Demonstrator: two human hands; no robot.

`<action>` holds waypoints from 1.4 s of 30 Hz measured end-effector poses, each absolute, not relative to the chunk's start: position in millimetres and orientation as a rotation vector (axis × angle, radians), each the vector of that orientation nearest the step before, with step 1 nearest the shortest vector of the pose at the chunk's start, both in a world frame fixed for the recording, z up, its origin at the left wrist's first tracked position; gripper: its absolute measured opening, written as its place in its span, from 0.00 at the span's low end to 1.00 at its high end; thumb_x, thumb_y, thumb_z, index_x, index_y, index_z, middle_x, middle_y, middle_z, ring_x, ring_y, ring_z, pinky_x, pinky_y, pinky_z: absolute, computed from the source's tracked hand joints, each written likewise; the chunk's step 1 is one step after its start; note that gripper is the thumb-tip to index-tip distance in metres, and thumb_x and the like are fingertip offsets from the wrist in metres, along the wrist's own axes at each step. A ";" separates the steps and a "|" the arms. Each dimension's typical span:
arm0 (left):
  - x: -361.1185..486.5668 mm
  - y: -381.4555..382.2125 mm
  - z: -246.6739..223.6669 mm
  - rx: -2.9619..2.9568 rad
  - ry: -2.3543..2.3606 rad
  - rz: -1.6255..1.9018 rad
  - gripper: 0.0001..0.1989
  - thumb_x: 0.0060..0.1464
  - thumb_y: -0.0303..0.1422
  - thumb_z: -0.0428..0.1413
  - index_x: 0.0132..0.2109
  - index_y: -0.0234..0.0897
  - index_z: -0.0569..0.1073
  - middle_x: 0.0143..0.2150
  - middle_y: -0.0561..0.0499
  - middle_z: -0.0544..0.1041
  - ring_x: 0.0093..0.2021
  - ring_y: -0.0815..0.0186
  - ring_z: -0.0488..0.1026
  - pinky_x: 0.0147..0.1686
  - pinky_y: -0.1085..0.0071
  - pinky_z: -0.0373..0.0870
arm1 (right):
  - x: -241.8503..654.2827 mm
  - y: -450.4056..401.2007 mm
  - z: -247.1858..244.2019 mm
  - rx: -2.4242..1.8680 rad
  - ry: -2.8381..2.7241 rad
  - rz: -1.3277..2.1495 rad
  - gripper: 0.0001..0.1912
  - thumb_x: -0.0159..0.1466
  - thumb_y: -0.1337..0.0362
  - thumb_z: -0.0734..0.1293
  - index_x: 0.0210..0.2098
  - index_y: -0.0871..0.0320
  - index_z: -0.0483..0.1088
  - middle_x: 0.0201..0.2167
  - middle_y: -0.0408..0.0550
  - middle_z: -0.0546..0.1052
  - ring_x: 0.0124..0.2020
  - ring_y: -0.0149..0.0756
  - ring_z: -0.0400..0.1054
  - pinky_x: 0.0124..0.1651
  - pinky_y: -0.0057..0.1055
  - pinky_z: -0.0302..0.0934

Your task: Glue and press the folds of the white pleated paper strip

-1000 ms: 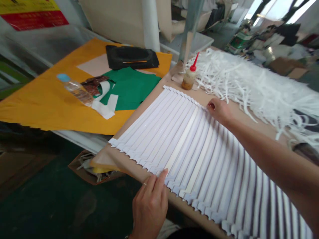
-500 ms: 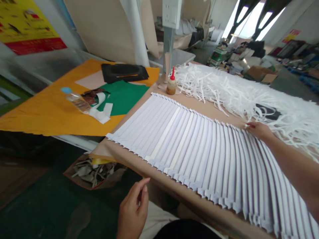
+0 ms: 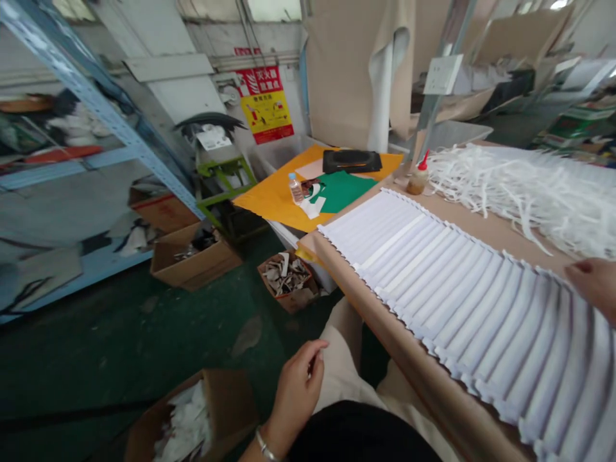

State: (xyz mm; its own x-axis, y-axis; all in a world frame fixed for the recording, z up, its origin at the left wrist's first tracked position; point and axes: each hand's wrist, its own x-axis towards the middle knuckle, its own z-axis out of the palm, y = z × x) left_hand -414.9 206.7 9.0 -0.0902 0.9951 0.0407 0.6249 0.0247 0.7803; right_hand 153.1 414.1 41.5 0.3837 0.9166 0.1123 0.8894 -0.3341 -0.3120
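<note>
My left hand (image 3: 298, 385) is loosely closed above my lap, thumb near the curled forefinger, with nothing seen in it. At the right edge, my right hand (image 3: 594, 282) is blurred and partly cut off; its fingers are curled at the far ends of the white strips (image 3: 447, 276), and what they hold cannot be made out. These strips lie side by side, overlapping in a long row along the table. A small glue bottle with a red nozzle (image 3: 418, 178) stands beyond the row's left end. Behind lies a heap of loose white strips (image 3: 529, 186).
The brown-covered table (image 3: 346, 263) has its edge before my lap. An orange sheet (image 3: 260, 192) carries a green sheet (image 3: 349, 192), black pieces (image 3: 351, 160) and a plastic bottle (image 3: 295, 189). Scrap boxes (image 3: 289, 301) stand on the floor, a blue shelf (image 3: 168, 186) to the left.
The view has swung left, bringing the shelf and floor boxes in. My right hand now sits at the right edge. My left hand stays loosely closed near my lap.
</note>
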 end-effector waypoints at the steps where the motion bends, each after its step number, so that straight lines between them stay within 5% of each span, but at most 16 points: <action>1: -409.9 209.9 10.4 1.624 1.731 0.894 0.14 0.63 0.34 0.51 0.47 0.39 0.79 0.40 0.47 0.82 0.38 0.62 0.79 0.39 0.67 0.77 | 133.9 409.9 38.7 -2.320 -1.565 0.150 0.13 0.55 0.50 0.64 0.18 0.44 0.62 0.20 0.60 0.69 0.28 0.61 0.70 0.34 0.55 0.56; 4: -388.6 227.2 12.2 1.489 1.556 0.886 0.14 0.63 0.34 0.51 0.48 0.36 0.79 0.34 0.48 0.80 0.32 0.65 0.76 0.34 0.71 0.73 | 48.9 382.1 34.6 -2.090 -1.680 0.395 0.10 0.58 0.47 0.66 0.25 0.42 0.69 0.28 0.54 0.78 0.34 0.57 0.74 0.39 0.51 0.63; 7: -362.2 248.3 12.0 1.279 1.314 0.855 0.15 0.63 0.37 0.52 0.49 0.33 0.77 0.33 0.49 0.78 0.28 0.68 0.73 0.29 0.74 0.68 | -53.6 337.6 42.1 -1.799 -1.771 0.692 0.13 0.61 0.46 0.66 0.30 0.46 0.72 0.26 0.48 0.79 0.28 0.51 0.73 0.34 0.47 0.66; 10: -342.4 264.6 15.5 1.135 1.108 0.848 0.20 0.65 0.42 0.51 0.53 0.32 0.76 0.40 0.44 0.80 0.32 0.66 0.76 0.28 0.74 0.68 | -137.0 296.3 51.2 -1.656 -1.784 0.906 0.17 0.63 0.46 0.65 0.30 0.52 0.73 0.23 0.46 0.77 0.25 0.43 0.72 0.29 0.38 0.64; 14: -340.7 274.7 21.7 1.021 1.010 0.895 0.21 0.64 0.45 0.53 0.48 0.31 0.79 0.43 0.42 0.81 0.38 0.62 0.76 0.33 0.71 0.72 | -191.2 268.2 46.7 -1.526 -1.795 1.055 0.16 0.68 0.51 0.62 0.39 0.54 0.77 0.30 0.46 0.80 0.31 0.40 0.75 0.34 0.35 0.68; 20: -359.5 277.1 6.9 0.861 0.911 0.810 0.18 0.58 0.39 0.59 0.50 0.32 0.78 0.45 0.43 0.81 0.39 0.64 0.77 0.38 0.69 0.74 | -195.8 264.5 27.9 -1.433 -1.764 1.215 0.17 0.67 0.54 0.63 0.48 0.54 0.78 0.42 0.49 0.83 0.43 0.44 0.77 0.46 0.39 0.71; 25: -364.1 275.2 -3.8 0.894 0.909 0.741 0.16 0.59 0.37 0.57 0.48 0.31 0.78 0.42 0.44 0.81 0.37 0.64 0.78 0.37 0.69 0.75 | -189.8 263.5 29.6 -1.418 -1.699 1.412 0.20 0.69 0.52 0.62 0.50 0.55 0.78 0.39 0.49 0.82 0.39 0.41 0.78 0.42 0.37 0.73; 32: -363.3 279.9 4.3 1.138 0.931 0.739 0.13 0.60 0.28 0.50 0.48 0.33 0.76 0.37 0.44 0.81 0.31 0.63 0.79 0.30 0.69 0.76 | -188.6 279.4 38.0 -1.298 -2.114 0.630 0.15 0.70 0.56 0.62 0.52 0.49 0.76 0.50 0.53 0.79 0.52 0.49 0.73 0.55 0.48 0.66; 42: -366.1 306.9 20.5 1.221 1.020 0.837 0.07 0.62 0.32 0.53 0.46 0.35 0.71 0.32 0.50 0.79 0.32 0.66 0.78 0.30 0.74 0.73 | -174.6 318.1 42.4 -1.527 -2.158 1.040 0.18 0.70 0.49 0.61 0.39 0.54 0.76 0.32 0.46 0.81 0.33 0.39 0.74 0.36 0.33 0.62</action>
State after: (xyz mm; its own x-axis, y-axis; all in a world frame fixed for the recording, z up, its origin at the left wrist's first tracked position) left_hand -366.1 306.9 20.5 0.3404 0.9256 -0.1656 0.0186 0.1694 0.9854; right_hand -174.6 318.1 42.4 -0.3899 0.9069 -0.1598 0.6899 0.1727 -0.7030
